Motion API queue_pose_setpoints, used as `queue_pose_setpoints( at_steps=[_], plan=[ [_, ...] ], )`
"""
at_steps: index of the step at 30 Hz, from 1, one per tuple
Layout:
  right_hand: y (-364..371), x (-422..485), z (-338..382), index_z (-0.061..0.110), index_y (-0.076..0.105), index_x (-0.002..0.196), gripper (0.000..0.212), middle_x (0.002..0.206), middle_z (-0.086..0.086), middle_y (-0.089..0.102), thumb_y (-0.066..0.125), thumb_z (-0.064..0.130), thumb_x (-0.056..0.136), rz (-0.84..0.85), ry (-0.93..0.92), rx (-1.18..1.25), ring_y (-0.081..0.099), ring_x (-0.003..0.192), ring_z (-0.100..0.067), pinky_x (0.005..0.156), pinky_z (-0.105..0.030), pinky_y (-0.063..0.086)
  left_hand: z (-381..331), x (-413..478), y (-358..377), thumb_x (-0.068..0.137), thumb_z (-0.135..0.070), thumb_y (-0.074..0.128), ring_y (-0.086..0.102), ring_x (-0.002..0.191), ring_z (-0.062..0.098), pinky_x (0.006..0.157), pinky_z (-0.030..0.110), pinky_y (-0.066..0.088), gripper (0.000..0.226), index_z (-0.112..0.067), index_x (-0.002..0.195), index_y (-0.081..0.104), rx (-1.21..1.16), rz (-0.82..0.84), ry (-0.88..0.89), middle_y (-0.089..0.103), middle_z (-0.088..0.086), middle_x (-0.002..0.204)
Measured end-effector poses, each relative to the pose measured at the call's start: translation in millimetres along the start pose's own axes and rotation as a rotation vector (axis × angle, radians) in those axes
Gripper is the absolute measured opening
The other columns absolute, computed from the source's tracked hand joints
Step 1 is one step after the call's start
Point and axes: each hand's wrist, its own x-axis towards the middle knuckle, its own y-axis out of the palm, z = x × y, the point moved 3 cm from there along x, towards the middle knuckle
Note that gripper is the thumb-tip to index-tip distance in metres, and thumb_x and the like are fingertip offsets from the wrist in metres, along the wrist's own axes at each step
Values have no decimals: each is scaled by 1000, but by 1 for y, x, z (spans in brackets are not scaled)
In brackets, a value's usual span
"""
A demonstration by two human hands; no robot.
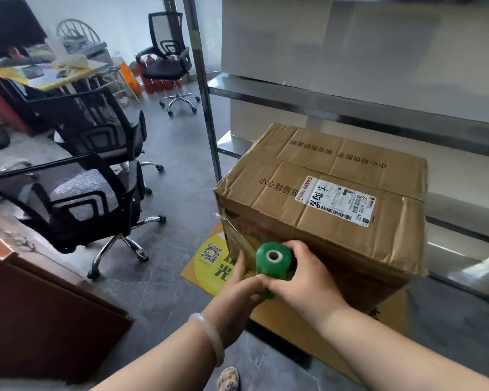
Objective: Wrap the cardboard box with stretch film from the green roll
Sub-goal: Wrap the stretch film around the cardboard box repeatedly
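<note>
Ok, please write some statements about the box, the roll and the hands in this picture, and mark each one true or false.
1. Both the left hand and the right hand hold the green roll. True.
2. The cardboard box stands open. False: its flaps are closed, and a white label lies on top.
3. The green roll is held against the box's near side, by its left corner. True.
4. The pale bracelet is on the right wrist. False: it is on the left wrist.
</note>
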Motion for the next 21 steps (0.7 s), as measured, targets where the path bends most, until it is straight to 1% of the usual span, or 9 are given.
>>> queue_pose_setpoints(
  at_steps=[3, 6, 8, 10, 13, 15, 17, 19, 21],
  plan=[
    [-1, -3, -4, 26, 48, 113, 67, 110, 3, 60, 84, 45, 60, -4, 17, -63, 61, 99, -15, 85, -29, 51, 8, -10, 11, 69, -8, 68, 58, 127, 24, 111, 42, 44, 104, -40, 154, 18, -205, -71, 3, 51, 4, 147],
    [-2, -5, -5, 22, 44, 113, 57, 112, -2, 54, 76, 39, 69, 24, 6, -117, 59, 102, -24, 83, -31, 49, 13, -12, 23, 87, -22, 74, 58, 126, 22, 104, 38, 50, 95, -38, 156, 12, -205, -186, -30, 45, 5, 152],
    [-3, -5, -7, 22, 40, 111, 52, 109, -2, 49, 72, 39, 74, 53, 17, -110, 58, 103, -28, 81, -31, 47, 15, -9, 27, 81, -29, 79, 61, 121, 21, 96, 37, 55, 99, -41, 155, 13, -205, -259, -28, 45, 4, 150],
    [-5, -6, -10, 22, 37, 116, 56, 109, -2, 46, 72, 37, 75, 93, 37, -77, 57, 105, -28, 83, -30, 46, 13, -8, 32, 75, -31, 80, 62, 119, 23, 98, 42, 54, 102, -44, 153, 15, -212, -286, -27, 47, 5, 148],
    [-11, -8, -15, 24, 33, 127, 69, 113, -1, 47, 76, 33, 74, 164, 19, -47, 55, 105, -21, 87, -27, 45, 11, -7, 35, 73, -32, 80, 64, 117, 26, 100, 47, 53, 103, -47, 151, 14, -221, -289, -41, 51, 8, 143],
    [-15, -9, -17, 30, 30, 133, 75, 124, -1, 49, 76, 28, 74, 194, -37, -29, 52, 107, -16, 89, -23, 42, 10, -7, 38, 81, -29, 76, 67, 112, 26, 91, 42, 59, 96, -47, 151, 13, -217, -283, -37, 54, 9, 139],
    [-19, -10, -20, 36, 26, 140, 82, 135, 1, 44, 74, 25, 74, 218, -93, -45, 47, 120, -14, 98, -22, 38, 11, -6, 42, 85, -26, 73, 69, 107, 26, 77, 37, 61, 92, -47, 152, 12, -216, -284, -49, 57, 10, 135],
    [-22, -11, -21, 37, 25, 143, 85, 138, 3, 40, 73, 26, 74, 227, -134, -92, 42, 129, -15, 106, -26, 36, 14, -5, 47, 88, -25, 70, 70, 104, 26, 68, 34, 61, 90, -46, 153, 11, -218, -275, -66, 57, 11, 134],
    [-25, -13, -24, 34, 31, 140, 79, 136, 2, 42, 73, 26, 73, 203, -163, -111, 43, 127, -16, 105, -27, 37, 16, -5, 51, 89, -25, 69, 69, 104, 24, 66, 32, 60, 90, -44, 154, 9, -202, -273, -52, 55, 10, 137]
  ],
)
